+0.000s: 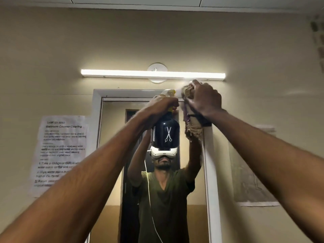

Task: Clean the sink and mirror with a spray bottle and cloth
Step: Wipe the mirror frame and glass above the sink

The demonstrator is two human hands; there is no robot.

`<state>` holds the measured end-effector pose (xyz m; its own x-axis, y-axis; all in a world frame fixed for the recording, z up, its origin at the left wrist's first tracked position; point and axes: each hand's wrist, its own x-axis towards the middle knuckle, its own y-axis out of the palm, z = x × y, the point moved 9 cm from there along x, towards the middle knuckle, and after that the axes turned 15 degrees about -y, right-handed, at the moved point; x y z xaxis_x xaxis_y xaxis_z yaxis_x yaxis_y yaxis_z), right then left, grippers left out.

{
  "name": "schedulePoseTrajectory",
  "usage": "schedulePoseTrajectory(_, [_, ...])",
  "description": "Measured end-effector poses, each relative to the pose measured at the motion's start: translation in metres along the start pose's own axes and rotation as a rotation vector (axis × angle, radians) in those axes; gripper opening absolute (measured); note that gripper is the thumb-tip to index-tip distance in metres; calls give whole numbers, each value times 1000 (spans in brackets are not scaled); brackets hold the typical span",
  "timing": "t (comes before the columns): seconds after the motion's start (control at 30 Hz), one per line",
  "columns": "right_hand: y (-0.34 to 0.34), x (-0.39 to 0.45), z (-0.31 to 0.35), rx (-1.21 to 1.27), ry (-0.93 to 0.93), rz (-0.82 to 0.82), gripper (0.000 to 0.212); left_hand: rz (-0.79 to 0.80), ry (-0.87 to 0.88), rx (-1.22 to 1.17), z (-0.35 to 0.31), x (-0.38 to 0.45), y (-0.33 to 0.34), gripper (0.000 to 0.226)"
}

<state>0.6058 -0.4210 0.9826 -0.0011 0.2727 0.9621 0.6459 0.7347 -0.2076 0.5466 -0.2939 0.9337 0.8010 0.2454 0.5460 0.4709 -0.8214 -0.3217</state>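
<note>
Both my arms reach up to the top of the wall mirror (112,155), which has a white frame. My left hand (163,105) grips the neck of a dark spray bottle (165,132) with a white scissors mark and a yellow-white trigger head, held in front of the glass. My right hand (204,100) holds a bunched brown cloth (192,127) against the mirror's top right corner; the cloth's frayed end hangs down below the hand. The sink is out of view.
A lit tube light (152,74) runs along the wall just above the mirror. A printed instruction sheet (61,151) is stuck on the wall at the left, another paper (252,172) at the right. The mirror reflects a person with a headset.
</note>
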Motion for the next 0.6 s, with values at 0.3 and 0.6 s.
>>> schedulePoseTrajectory(0.3, [-18,-19,-45,-41,234,-109,48,145,-87,-167,1,0,-2,37])
schedulePoseTrajectory(0.6, [22,20,58,61,92,-197,42,-4,-187,-87,44,-34,-102,42])
